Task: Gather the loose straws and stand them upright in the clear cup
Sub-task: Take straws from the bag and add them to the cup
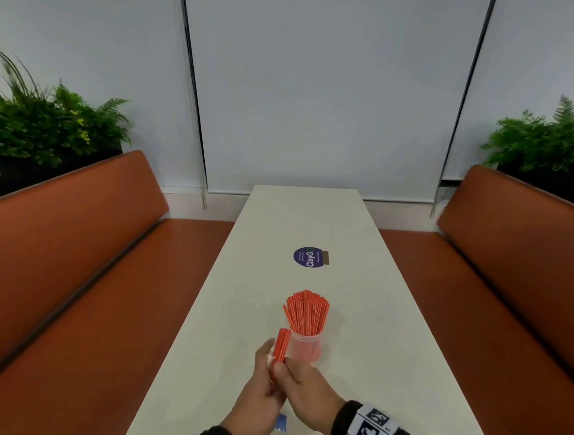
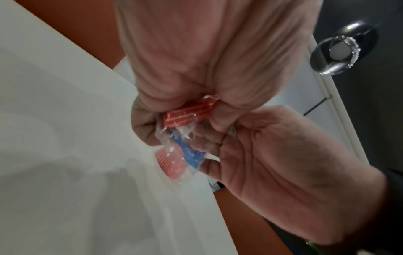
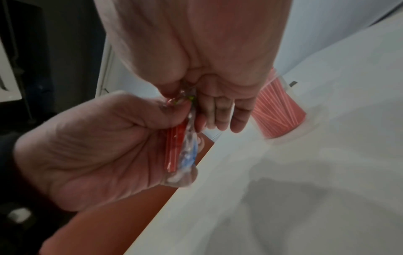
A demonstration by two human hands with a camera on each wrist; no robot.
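The left hand [image 1: 257, 397] grips a small bunch of red straws [image 1: 281, 345] low down, fingers curled round it together with a crumpled clear wrapper [image 2: 174, 138] that has a blue patch. The right hand [image 1: 306, 388] pinches the same bunch at the near end, thumb and forefinger closed on the plastic, other fingers loosely bent. The bunch stands nearly upright, just left of the cup [image 1: 304, 347], its tips about level with the rim.

The cup stands in the middle of the worktop [image 1: 356, 325] and already holds a dense fan of straws [image 1: 305, 313], so most of the task looks done.

The step in hand seems to be freeing this last bunch from its wrapper. To do it well, the left hand should hold the straws firmly while the right draws the plastic down and off the near end, pulling along the straws, not across, or they will bend or scatter. Then lift the bunch above the standing tips and lower it into a gap at the near left edge; the cup is light and crowded, so a sideways push could tip it. Whether the wrapper is already torn open, I cannot tell.
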